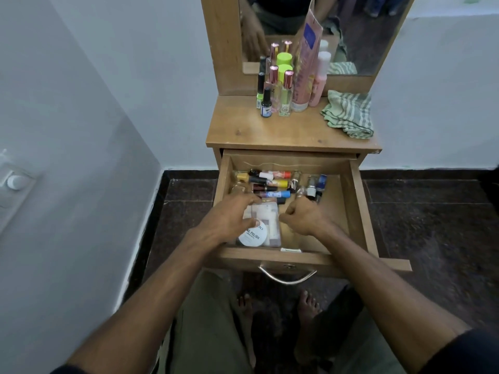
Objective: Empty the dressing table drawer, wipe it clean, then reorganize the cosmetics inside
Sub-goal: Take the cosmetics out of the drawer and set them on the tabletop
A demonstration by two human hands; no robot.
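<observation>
The wooden drawer (353,211) is pulled out below the dressing table top (270,130). At its back lie several small cosmetics (272,184), among them lipsticks and nail polish bottles. A clear plastic pouch (266,225) lies near the drawer's front, with a round white nail polish remover tub (253,236) and other items inside it. My left hand (229,217) grips the pouch's left side. My right hand (305,217) is curled at the pouch's right edge and seems to pinch it. The fingertips of both hands are partly hidden.
On the table top stand several bottles (280,87), a tall pink tube (306,71) and a pink spray bottle (320,79) before the mirror (364,36). A green striped cloth (348,114) lies at the right. White walls flank the table; dark floor lies below.
</observation>
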